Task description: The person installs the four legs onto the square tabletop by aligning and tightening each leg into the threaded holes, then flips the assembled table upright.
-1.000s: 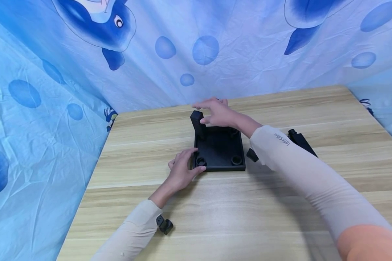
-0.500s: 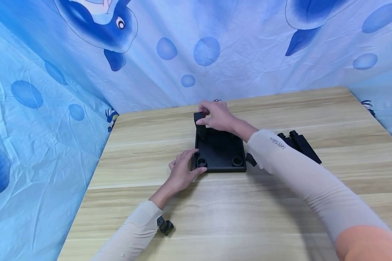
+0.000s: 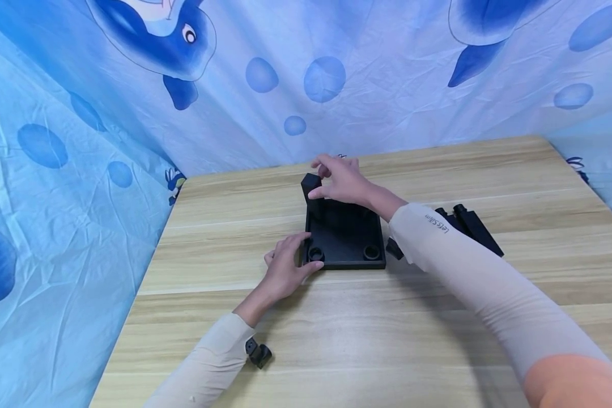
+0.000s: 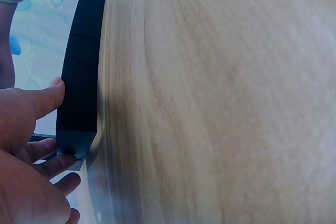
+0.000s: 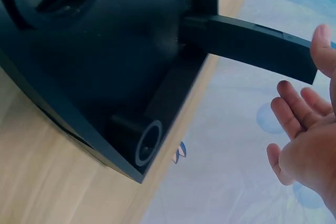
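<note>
The black leg is positioned at the far-left corner of the black base, long axis roughly upright; full seating cannot be confirmed. Its upper end is located just left of the right hand, the nearer of the two. The right thumb is placed at that end; the other fingers are held loose and apart from it, and no grip is formed. The base's near-left corner is held by the left hand, thumb against the near wall, fingers at the left wall. A small black fitting is placed just right of the base; two black bars, partly covered by the right sleeve, are laid farther right on the wooden table.
</note>
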`<state>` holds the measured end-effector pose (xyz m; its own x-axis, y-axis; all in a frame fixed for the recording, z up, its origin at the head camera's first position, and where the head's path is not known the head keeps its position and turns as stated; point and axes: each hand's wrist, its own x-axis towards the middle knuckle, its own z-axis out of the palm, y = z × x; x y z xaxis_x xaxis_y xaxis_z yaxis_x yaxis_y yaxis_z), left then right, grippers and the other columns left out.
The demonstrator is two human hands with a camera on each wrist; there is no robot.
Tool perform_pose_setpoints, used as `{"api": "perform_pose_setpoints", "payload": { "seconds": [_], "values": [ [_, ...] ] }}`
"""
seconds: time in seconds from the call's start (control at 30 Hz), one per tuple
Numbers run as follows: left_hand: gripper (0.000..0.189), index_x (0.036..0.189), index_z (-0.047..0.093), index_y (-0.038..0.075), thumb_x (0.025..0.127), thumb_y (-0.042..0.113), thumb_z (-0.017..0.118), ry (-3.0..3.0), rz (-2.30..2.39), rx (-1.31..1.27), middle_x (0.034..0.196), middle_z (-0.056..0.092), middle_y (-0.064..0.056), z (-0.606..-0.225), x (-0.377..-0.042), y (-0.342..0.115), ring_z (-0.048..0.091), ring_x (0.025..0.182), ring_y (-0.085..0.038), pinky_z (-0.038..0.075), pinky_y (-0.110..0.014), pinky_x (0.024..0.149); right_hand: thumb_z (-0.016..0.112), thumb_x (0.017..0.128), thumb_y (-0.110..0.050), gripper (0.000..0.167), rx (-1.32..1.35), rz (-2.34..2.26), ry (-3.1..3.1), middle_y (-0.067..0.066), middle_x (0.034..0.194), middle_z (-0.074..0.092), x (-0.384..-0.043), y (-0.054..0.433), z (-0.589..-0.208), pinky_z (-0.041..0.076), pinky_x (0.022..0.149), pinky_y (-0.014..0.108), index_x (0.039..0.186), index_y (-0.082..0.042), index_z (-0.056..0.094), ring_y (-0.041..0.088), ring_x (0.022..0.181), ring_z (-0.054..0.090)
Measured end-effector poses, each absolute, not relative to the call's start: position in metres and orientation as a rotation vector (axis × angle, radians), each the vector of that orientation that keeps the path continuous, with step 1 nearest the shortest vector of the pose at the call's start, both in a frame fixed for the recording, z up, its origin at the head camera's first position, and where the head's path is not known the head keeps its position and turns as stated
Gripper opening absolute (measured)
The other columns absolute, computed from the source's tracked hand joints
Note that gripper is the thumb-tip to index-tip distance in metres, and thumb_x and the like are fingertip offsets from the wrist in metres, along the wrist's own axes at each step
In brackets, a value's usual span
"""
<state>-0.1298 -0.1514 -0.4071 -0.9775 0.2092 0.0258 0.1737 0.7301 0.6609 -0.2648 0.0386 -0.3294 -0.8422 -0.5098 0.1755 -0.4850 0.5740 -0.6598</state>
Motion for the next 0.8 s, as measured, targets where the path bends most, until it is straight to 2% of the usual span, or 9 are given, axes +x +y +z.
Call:
{"api": "perform_pose_setpoints", "payload": {
  "seconds": [0.13, 0.23, 0.3, 0.4, 0.53, 0.8],
  "values": [
    [0.067, 0.142, 0.046, 0.015, 0.085, 0.033, 0.075, 2.872, 1.090, 0.310, 0.143, 0.046, -0.003, -0.407, -0.130, -0.152, 0.033, 0.133, -0.022, 0.016, -0.051, 0.098, 0.074, 0.086, -0.026, 0.060, -0.957, -1.094, 2.736, 0.001, 0.125, 0.059, -0.266, 0.040, -0.324, 0.014, 0.101, 0.052, 0.140, -0.018, 0.049, 0.021, 0.116, 0.048],
    [0.067, 0.142, 0.046, 0.015, 0.084, 0.033, 0.075, 2.871, 1.090, 0.307, 0.143, 0.046, -0.003, -0.407, -0.130, -0.152, 0.032, 0.133, -0.022, 0.015, -0.051, 0.098, 0.071, 0.089, -0.024, 0.057, -0.997, -1.047, 2.717, -0.002, 0.134, 0.056, -0.267, 0.039, -0.321, 0.013, 0.103, 0.052, 0.141, -0.020, 0.049, 0.021, 0.120, 0.047],
    [0.067, 0.142, 0.046, 0.015, 0.084, 0.033, 0.075, 2.870, 1.087, 0.304, 0.143, 0.045, -0.002, -0.407, -0.130, -0.153, 0.032, 0.133, -0.021, 0.015, -0.050, 0.098, 0.070, 0.090, -0.023, 0.052, -1.000, -1.027, 2.708, -0.003, 0.134, 0.056, -0.267, 0.038, -0.319, 0.012, 0.104, 0.051, 0.139, -0.021, 0.052, 0.020, 0.121, 0.046],
    [0.067, 0.142, 0.046, 0.015, 0.084, 0.033, 0.075, 2.871, 1.090, 0.310, 0.143, 0.045, -0.002, -0.408, -0.130, -0.153, 0.032, 0.133, -0.022, 0.015, -0.051, 0.098, 0.069, 0.090, -0.022, 0.041, -0.996, -1.039, 2.711, -0.002, 0.128, 0.059, -0.266, 0.037, -0.319, 0.014, 0.104, 0.050, 0.130, -0.019, 0.060, 0.020, 0.117, 0.047],
    [0.068, 0.143, 0.045, 0.015, 0.084, 0.034, 0.075, 2.866, 1.089, 0.309, 0.144, 0.045, -0.002, -0.407, -0.130, -0.153, 0.032, 0.134, -0.022, 0.015, -0.051, 0.099, 0.072, 0.087, -0.024, 0.029, -0.984, -1.076, 2.763, 0.000, 0.110, 0.062, -0.265, 0.034, -0.321, 0.016, 0.101, 0.051, 0.114, -0.016, 0.064, 0.021, 0.106, 0.049],
    [0.069, 0.143, 0.044, 0.017, 0.085, 0.038, 0.073, 2.865, 1.053, 0.302, 0.145, 0.043, -0.001, -0.406, -0.130, -0.152, 0.031, 0.135, -0.021, 0.014, -0.052, 0.099, 0.073, 0.085, -0.037, 0.034, -0.964, -1.076, 2.921, 0.005, 0.085, 0.052, -0.263, 0.025, -0.331, 0.017, 0.087, 0.047, 0.091, -0.013, 0.050, 0.020, 0.083, 0.044]
  ]
}}
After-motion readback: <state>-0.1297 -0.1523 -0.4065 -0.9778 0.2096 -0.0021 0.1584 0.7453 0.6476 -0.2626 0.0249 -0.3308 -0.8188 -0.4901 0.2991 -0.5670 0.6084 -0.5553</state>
